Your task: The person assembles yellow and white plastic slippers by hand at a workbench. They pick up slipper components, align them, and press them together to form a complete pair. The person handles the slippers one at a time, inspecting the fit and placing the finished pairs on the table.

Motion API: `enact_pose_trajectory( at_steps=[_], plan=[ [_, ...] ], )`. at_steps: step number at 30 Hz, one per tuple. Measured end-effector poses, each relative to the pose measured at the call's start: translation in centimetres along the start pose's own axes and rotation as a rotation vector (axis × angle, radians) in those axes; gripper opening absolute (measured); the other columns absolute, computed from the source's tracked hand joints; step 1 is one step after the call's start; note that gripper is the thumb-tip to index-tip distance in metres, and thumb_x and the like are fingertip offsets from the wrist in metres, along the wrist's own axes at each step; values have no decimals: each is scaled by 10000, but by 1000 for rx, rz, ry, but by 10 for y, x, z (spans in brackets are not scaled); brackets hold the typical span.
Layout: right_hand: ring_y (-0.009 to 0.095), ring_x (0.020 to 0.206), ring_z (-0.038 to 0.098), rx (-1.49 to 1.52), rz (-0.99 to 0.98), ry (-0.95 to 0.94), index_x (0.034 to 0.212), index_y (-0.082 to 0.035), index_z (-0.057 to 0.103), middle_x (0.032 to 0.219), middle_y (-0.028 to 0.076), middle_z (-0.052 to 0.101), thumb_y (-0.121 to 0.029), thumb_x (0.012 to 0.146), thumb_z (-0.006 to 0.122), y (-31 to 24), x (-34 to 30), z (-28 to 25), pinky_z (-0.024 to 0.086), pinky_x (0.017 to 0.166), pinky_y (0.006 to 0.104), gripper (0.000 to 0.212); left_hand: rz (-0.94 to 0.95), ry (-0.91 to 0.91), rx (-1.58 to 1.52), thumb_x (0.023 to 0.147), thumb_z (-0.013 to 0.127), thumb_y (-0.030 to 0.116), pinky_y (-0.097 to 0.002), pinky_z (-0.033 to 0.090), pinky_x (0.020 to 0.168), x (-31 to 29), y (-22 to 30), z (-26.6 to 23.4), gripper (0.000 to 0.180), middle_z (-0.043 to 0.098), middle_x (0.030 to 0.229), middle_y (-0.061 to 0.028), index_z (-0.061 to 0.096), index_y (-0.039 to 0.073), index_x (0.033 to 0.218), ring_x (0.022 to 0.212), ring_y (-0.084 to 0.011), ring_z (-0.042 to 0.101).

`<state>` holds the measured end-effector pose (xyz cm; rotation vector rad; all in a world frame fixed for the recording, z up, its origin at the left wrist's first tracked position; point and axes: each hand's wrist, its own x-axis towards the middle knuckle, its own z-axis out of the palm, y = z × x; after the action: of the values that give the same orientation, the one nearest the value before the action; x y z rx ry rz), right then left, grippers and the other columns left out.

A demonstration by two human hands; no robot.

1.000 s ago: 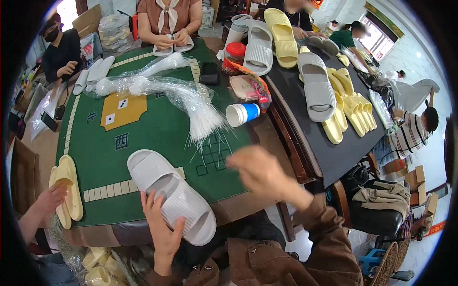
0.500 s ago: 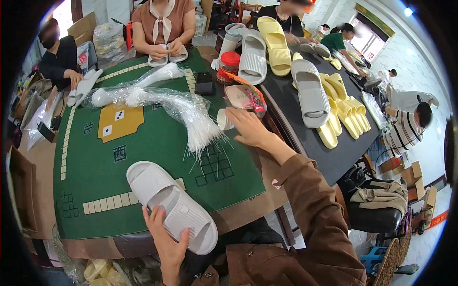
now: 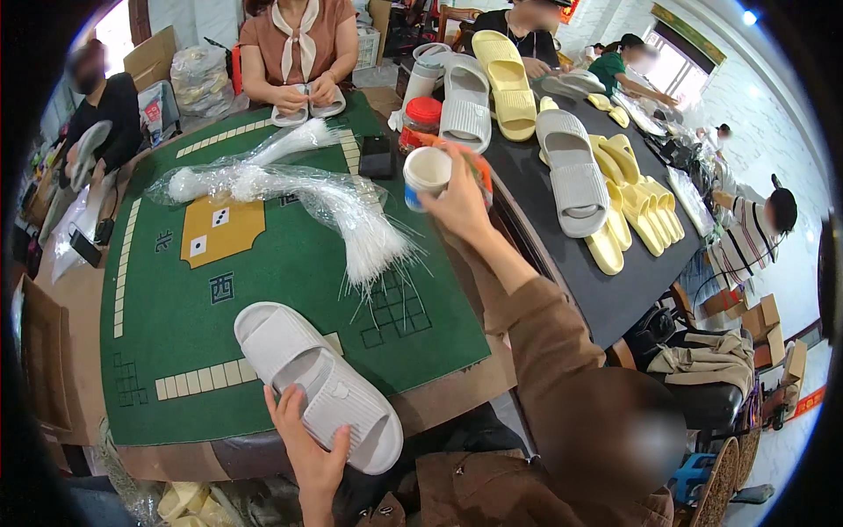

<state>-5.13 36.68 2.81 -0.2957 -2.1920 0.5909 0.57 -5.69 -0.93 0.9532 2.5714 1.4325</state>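
Note:
A light grey slide slipper [image 3: 341, 386] lies slanted over the near edge of the green table mat. My left hand [image 3: 307, 439] grips its near left side, with the fingers on the strap and the thumb by the heel end. Out at the mat's right side, my right hand [image 3: 464, 198] has its fingers closed round a white paper cup [image 3: 428, 169] with blue on its lower part. The cup stands with its mouth up, and its inside looks whitish. Beside it on the mat is a bundle of thin white ties [image 3: 373, 241] in clear plastic.
A red-lidded jar [image 3: 422, 123] and a black phone [image 3: 378, 156] stand near the cup. Grey slippers [image 3: 572, 171] and yellow slippers [image 3: 645, 211] fill the dark table on the right. Across the mat a person [image 3: 303, 53] handles grey slippers; another person [image 3: 105, 114] sits at far left.
My right hand has moved away from me with the cup, which has turned from tipped to upright. The person at far left has lifted a slipper off the mat. My left hand stays on the slipper.

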Motion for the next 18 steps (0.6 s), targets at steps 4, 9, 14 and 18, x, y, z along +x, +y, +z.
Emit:
enact_pose_trajectory(
  at_steps=[4,9,14,18],
  plan=[
    [466,1114,536,-267,234,101,1379,8,332,1191,314,537,-239,679,775,51,25,-2,454,938,502,865,20,-6,-4,719,738,181,-548,187,1138,-1,0,2,776,359,1423,-214,353,15,1372,1437,-455,147],
    [449,1131,560,-157,340,56,1391,37,295,1220,304,555,-278,677,815,84,34,-30,456,959,472,938,6,2,-13,724,734,192,-543,180,1140,-2,-1,3,792,354,1426,-218,340,12,1388,1440,-447,142],
    [444,1172,541,-73,227,7,1413,41,254,1256,300,543,-202,678,842,75,26,-32,436,983,460,972,-37,125,-46,727,703,154,-482,181,1149,3,11,12,892,278,1477,-238,242,18,1479,1423,-379,201],
    [410,1209,510,-159,120,72,1406,46,279,1320,282,478,-121,711,812,57,4,-37,412,1017,425,891,-293,182,-83,732,745,163,-471,260,1113,-10,24,13,929,307,1446,-249,219,-2,1480,1332,-385,335]
  ],
)
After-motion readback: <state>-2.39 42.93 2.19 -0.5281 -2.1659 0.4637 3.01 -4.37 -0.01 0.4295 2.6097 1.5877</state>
